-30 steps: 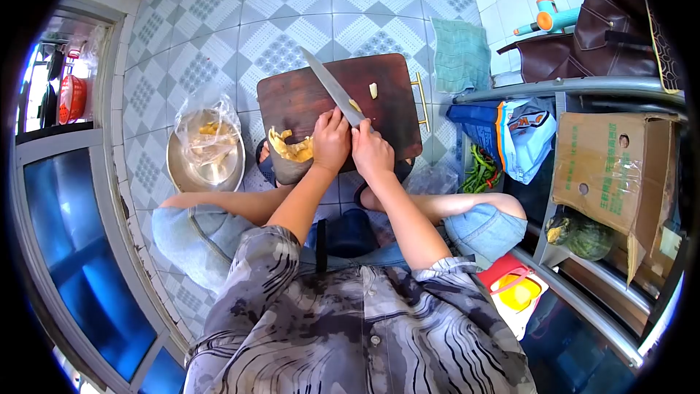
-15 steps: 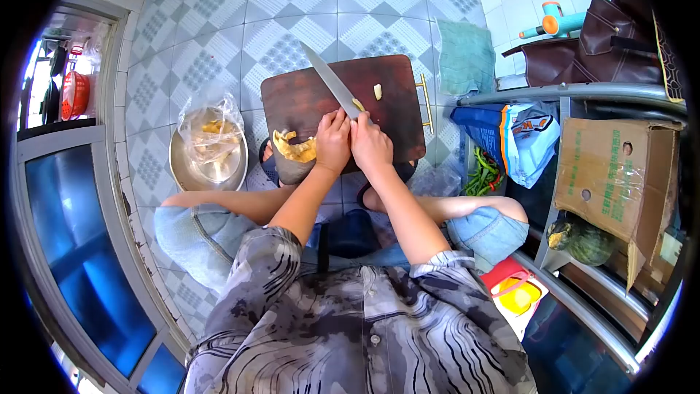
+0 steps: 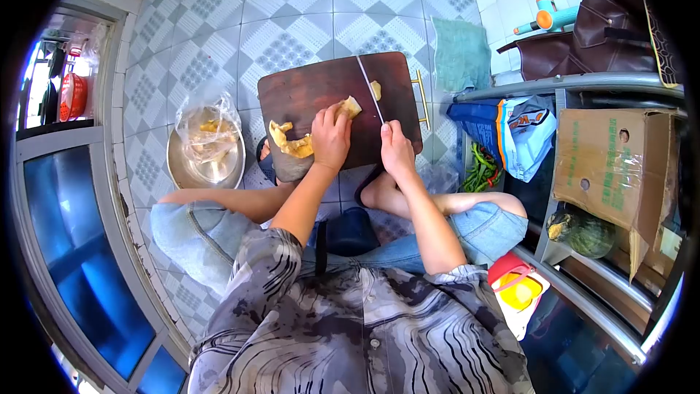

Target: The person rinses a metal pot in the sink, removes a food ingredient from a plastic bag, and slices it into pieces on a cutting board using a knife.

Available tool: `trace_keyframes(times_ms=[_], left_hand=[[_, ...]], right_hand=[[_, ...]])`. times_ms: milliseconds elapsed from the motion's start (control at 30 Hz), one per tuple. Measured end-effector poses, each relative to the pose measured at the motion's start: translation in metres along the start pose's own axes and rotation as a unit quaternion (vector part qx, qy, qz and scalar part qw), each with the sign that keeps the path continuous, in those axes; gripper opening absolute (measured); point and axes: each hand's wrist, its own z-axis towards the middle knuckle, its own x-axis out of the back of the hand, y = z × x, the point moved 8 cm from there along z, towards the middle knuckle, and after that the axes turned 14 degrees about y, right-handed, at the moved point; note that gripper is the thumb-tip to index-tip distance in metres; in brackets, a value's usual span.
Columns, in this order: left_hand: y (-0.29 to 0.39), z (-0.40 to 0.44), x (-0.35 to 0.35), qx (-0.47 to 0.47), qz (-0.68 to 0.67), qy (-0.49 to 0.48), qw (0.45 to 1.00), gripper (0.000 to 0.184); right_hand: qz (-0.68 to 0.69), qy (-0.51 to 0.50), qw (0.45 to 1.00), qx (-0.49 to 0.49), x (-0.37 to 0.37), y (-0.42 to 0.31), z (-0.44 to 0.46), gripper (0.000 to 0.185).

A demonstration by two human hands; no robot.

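My left hand (image 3: 332,137) is closed on a pale yellow piece of pumpkin (image 3: 351,106), whose end sticks out past the fingertips over the dark wooden cutting board (image 3: 302,95). My right hand (image 3: 397,149) grips the handle of a kitchen knife (image 3: 370,87). Its blade points away from me, edge-on to view, to the right of the held piece and apart from it. A small pale slice (image 3: 375,90) lies just right of the blade. Left of my left hand, a larger curved chunk of pumpkin (image 3: 288,143) rests at the board's near left corner.
A metal basin (image 3: 177,163) with a clear plastic bag (image 3: 208,124) stands left of the board. On the right are a shelf rack (image 3: 525,93), green peppers (image 3: 481,170), a cardboard box (image 3: 601,168) and a dark green pumpkin (image 3: 589,234). A teal cloth (image 3: 461,55) lies on the floor.
My hands have moved apart, the right one going right with the knife. The blade has swung from slanting left to nearly straight ahead. The piece in my left hand now shows.
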Motion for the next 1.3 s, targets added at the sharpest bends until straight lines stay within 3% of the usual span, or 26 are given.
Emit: trace_keyframes(times_ms=[200,400,800,1100,1300], left_hand=[[0.000,-0.005,0.001,-0.012,0.035,0.004,0.999,0.030],[-0.002,-0.009,0.000,-0.012,0.028,0.005,1.000,0.033],[-0.008,-0.005,-0.004,-0.003,0.015,-0.022,1.000,0.034],[-0.016,-0.009,-0.011,0.010,-0.014,-0.055,0.998,0.027],[-0.010,-0.003,-0.005,0.000,0.013,-0.037,0.999,0.030]], right_hand=[[-0.121,-0.080,0.984,0.100,0.000,-0.020,-0.041,0.027],[-0.219,-0.049,0.964,0.144,-0.005,-0.020,-0.048,0.036],[-0.215,-0.050,0.965,0.145,-0.004,-0.007,-0.053,0.041],[-0.191,-0.057,0.965,0.172,-0.047,-0.063,-0.004,0.035],[-0.189,-0.031,0.973,0.131,-0.026,-0.030,-0.035,0.038]])
